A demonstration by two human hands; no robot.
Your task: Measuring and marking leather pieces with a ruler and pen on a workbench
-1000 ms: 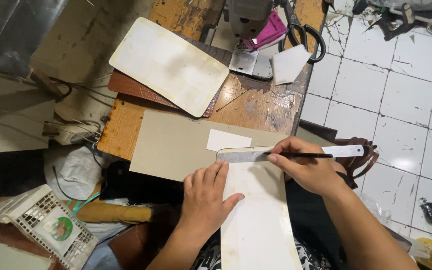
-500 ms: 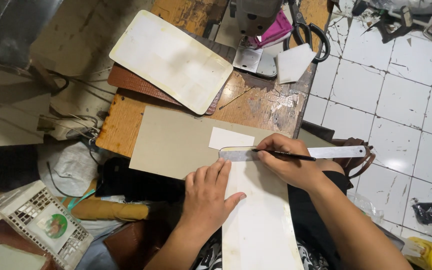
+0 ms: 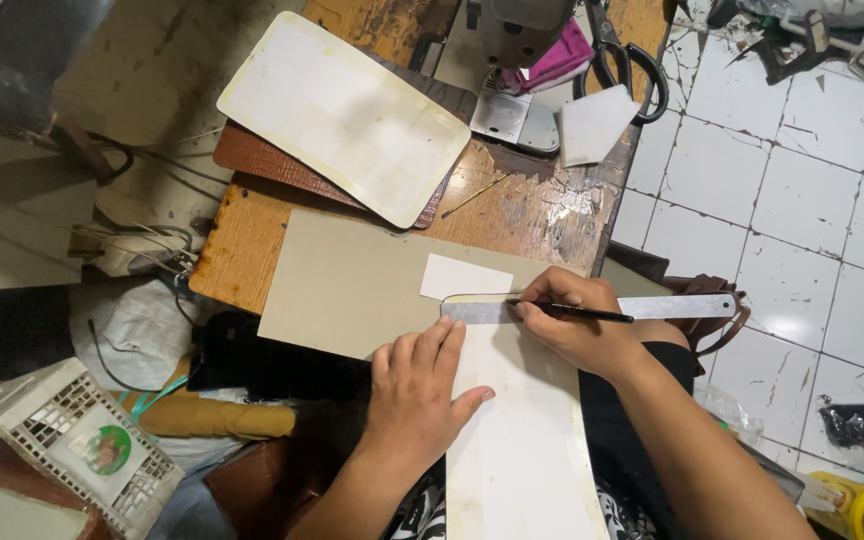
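Far left, a white plastic crate (image 3: pixel 47 440) is sitting low by the worn wooden table (image 3: pixel 242 250). Further in, a grey board (image 3: pixel 352 285) is lying over the table edge, with a cream rounded panel (image 3: pixel 342 115) resting above it. The left hand (image 3: pixel 420 392) is lying flat, fingers spread, gripping nothing, pinning down a long pale strip (image 3: pixel 517 440). Just right, a steel ruler (image 3: pixel 592 308) is lying across the strip's top end, a small white card (image 3: pixel 464 277) just above it. The right hand (image 3: pixel 577 320) is curling closed around a thin dark pen (image 3: pixel 572 312), its tip running along the ruler's edge. Black scissors (image 3: pixel 627 60) are lying at the table's far end.
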